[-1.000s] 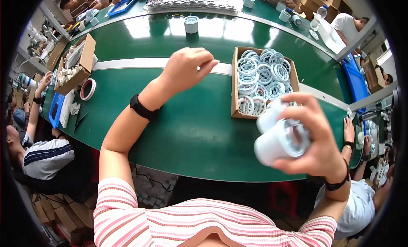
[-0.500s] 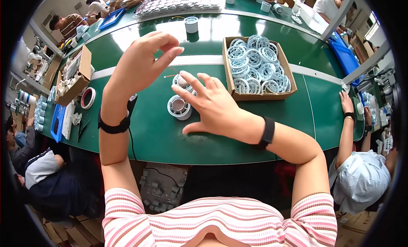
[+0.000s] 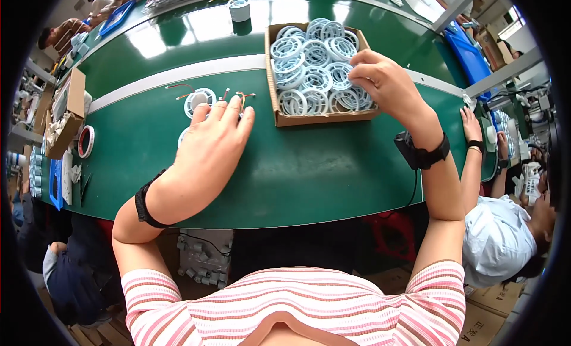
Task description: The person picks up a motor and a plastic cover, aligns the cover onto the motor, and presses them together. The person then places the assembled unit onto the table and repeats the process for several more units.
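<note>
My left hand (image 3: 208,152) lies flat, fingers spread, over a white round part (image 3: 183,136) on the green table (image 3: 297,167). Just beyond its fingertips sits a second white round part (image 3: 198,100) with thin red and yellow wires. My right hand (image 3: 385,84) reaches into an open cardboard box (image 3: 315,117) packed with several white ring-shaped spools (image 3: 309,66); its fingers pinch at one spool near the box's right side. Both wrists wear black bands.
A small white spool (image 3: 239,8) stands at the table's far side. A cardboard box (image 3: 70,111) and a red-rimmed tape roll (image 3: 86,142) sit at the left edge. Another person's hand (image 3: 471,121) rests on the right edge; other people sit at left.
My right hand left the two white parts and moved right into the cardboard box. My left hand came down from mid-air onto the nearer white part.
</note>
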Tool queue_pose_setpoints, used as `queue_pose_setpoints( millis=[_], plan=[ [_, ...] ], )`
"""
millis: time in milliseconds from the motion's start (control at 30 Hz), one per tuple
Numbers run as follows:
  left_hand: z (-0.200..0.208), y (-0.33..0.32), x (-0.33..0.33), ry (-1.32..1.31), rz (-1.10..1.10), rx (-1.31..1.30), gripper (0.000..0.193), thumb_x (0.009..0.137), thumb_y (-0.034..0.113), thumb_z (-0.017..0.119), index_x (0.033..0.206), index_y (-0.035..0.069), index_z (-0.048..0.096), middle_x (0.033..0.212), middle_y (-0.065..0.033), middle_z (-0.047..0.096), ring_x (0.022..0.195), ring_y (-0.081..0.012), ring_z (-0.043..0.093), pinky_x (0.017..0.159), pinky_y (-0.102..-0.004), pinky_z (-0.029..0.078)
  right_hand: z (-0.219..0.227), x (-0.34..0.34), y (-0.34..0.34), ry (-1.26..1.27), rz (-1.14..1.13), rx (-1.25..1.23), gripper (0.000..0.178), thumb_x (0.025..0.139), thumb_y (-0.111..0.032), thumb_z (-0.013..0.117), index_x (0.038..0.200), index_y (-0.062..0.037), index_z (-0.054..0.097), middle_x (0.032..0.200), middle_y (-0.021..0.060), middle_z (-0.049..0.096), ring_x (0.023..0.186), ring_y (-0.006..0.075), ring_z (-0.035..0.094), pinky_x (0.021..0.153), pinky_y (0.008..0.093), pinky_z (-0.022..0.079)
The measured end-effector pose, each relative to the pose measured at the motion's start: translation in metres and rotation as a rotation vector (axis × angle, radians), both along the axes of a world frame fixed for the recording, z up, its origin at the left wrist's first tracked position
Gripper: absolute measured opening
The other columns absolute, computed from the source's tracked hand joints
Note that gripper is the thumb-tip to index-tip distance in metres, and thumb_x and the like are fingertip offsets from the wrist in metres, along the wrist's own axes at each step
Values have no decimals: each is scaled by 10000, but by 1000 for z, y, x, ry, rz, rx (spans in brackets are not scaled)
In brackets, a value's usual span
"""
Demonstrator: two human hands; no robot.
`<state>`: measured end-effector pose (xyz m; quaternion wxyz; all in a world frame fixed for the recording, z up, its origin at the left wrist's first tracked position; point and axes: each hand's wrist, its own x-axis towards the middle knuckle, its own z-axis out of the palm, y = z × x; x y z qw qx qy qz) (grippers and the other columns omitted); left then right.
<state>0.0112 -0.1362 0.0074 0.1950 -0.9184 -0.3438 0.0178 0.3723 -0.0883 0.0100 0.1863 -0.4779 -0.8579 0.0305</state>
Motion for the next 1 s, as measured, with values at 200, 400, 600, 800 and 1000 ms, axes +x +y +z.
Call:
queue_pose_setpoints(
  millis=[200, 400, 600, 800, 1000],
  plan=[
    [30, -8, 23, -19, -12, -319, 655, 808, 169, 810, 1381, 15, 531, 1387, -169, 551, 1209, -311, 562, 1012, -417, 433, -13, -3, 12, -28, 147, 185, 170, 871, -34, 721, 1039, -62, 722, 1183, 86, 677, 1024, 319, 669, 879, 398, 544],
    [19, -23, 32, -281, -207, -603, 693, 784, 163, 833, 1384, 7, 525, 1352, -153, 552, 1158, -326, 569, 1011, -428, 461, 8, -1, 7, 94, 174, 95, 134, 882, -43, 726, 1016, -38, 718, 1056, 92, 672, 915, 308, 673, 785, 374, 546],
    [11, -25, 21, -268, -275, -702, 702, 766, 164, 846, 1370, 12, 524, 1321, -137, 560, 1145, -352, 571, 1046, -451, 457, 48, -9, -62, 276, 58, -161, 157, 879, -10, 720, 1035, -22, 718, 960, 112, 645, 832, 308, 654, 748, 379, 532],
    [7, -27, 34, -395, -148, -871, 725, 791, 149, 844, 1405, 19, 481, 1314, -155, 551, 1075, -334, 619, 923, -420, 527, 14, -35, -110, -67, 155, -559, 270, 863, -29, 738, 1130, -39, 704, 1030, 127, 631, 893, 331, 651, 784, 410, 531],
    [-1, -27, 35, -566, 35, -1145, 736, 820, 118, 842, 1438, 24, 453, 1329, -160, 538, 970, -286, 666, 748, -361, 571, -8, -52, -151, 161, -209, -273, 518, 754, -123, 857, 1218, -12, 656, 1194, 163, 588, 1020, 350, 626, 862, 417, 526]
  ],
)
